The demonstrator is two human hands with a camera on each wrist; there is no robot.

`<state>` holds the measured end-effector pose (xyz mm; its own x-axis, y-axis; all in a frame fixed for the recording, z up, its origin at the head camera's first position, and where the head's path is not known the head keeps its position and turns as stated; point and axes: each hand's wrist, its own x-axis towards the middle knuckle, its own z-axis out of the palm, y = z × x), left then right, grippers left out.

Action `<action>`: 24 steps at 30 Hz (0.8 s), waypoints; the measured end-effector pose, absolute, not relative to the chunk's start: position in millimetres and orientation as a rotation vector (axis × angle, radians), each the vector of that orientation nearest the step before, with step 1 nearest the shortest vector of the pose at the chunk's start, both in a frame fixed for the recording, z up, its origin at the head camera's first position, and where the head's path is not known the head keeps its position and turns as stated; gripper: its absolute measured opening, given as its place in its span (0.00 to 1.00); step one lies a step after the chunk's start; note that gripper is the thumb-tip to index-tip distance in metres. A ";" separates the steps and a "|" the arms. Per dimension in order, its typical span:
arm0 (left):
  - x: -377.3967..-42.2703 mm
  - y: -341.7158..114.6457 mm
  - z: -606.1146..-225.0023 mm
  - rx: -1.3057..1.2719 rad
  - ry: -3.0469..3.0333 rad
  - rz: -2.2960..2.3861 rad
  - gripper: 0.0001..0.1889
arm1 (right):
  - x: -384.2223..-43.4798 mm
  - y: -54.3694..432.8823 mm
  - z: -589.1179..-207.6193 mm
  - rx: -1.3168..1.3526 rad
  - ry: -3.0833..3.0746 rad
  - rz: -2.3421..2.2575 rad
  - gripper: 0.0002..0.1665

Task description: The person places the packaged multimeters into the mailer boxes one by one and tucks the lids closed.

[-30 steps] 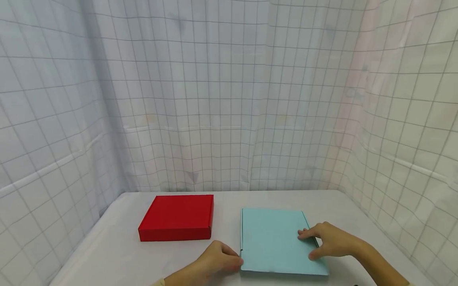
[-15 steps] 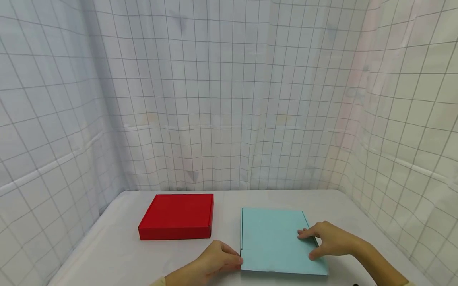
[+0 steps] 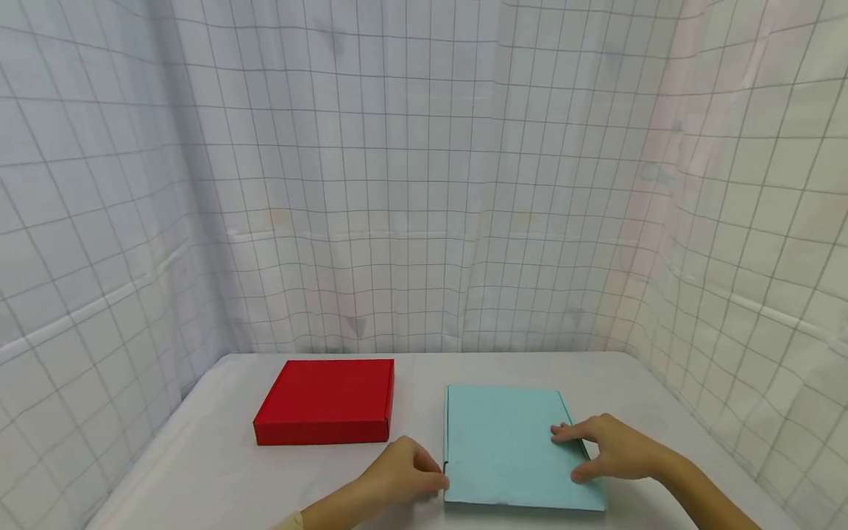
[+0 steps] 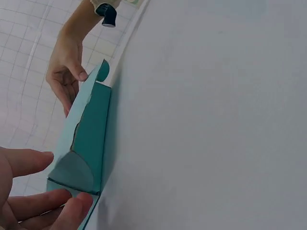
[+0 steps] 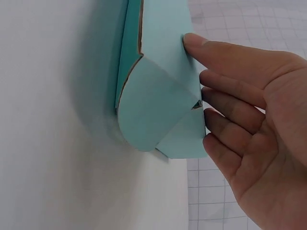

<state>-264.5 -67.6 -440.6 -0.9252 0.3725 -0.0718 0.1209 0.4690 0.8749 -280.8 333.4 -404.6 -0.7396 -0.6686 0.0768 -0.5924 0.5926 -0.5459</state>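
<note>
A light-blue cardboard box [image 3: 510,449] lies flat on the white table, right of centre. Its front flap hangs partly out, and rounded side ears stick out at both ends, one ear [image 4: 73,171] beside my left fingers and another ear [image 5: 151,108] at the right end. My left hand [image 3: 400,475] is at the front left corner, its fingertips touching the box by the ear and its thumb near the lid's edge. At the right side, my right hand [image 3: 616,447] rests its thumb on the lid, while its loosely bent fingers lie along the side wall.
A closed red cardboard box [image 3: 327,401] sits farther back to the left on the table [image 3: 199,478]. Grid-patterned white curtains [image 3: 424,184] enclose the table at the back and both sides.
My left hand has shifted very slightly at the box's front left corner. The right hand and both boxes stay nearly where they were.
</note>
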 end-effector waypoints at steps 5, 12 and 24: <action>-275.2 -70.0 -431.1 0.703 2.612 1.358 0.15 | -281.6 336.0 -406.7 -1.155 2.687 -0.829 0.35; -287.5 -65.8 -427.3 1.136 2.702 1.100 0.26 | -278.7 335.7 -405.9 -1.182 2.716 -0.824 0.35; -292.2 -57.9 -431.9 1.425 2.735 0.754 0.23 | -259.3 360.8 -409.6 -0.944 2.754 -0.906 0.32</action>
<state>-292.2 -57.9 -431.9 -0.5969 0.7651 0.2416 0.7809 0.4847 0.3941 -259.3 360.8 -409.6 -0.8043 -0.5857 0.0999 -0.5306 0.6323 -0.5645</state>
